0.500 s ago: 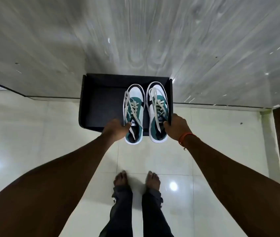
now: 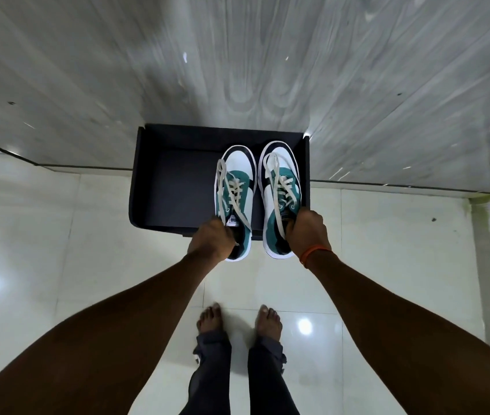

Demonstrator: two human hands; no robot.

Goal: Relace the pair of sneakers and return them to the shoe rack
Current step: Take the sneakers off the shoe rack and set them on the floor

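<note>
While you stand barefoot on the pale tiled floor [image 2: 94, 265], each of your hands carries one sneaker by its heel end: your left hand [image 2: 211, 239] is closed over the collar of the left sneaker [image 2: 234, 187], and your right hand [image 2: 306, 232] is closed around the heel side of the right sneaker [image 2: 279, 181]. Gripping at the back this way keeps the toes pointing forward, so both shoes can go in toe-first, and it leaves your fingers clear of the laces [image 2: 231, 193], which look threaded through the eyelets but lie loose, with long ends trailing toward the heels. The pair hangs side by side over the right half of the dark shoe rack [image 2: 163, 175], an open black compartment set against the grey wood-grain wall [image 2: 237, 70]; the toes are already above its floor while the heels jut out past its front edge. Whether the soles touch the rack I cannot tell. The right sneaker sits just beside the rack's right wall, so there is little room that way, and the left half of the compartment is bare. The loose lace ends may catch under a sole or hang over the front lip as you set the pair down. Your bare feet [image 2: 237, 324] are well back.
</note>
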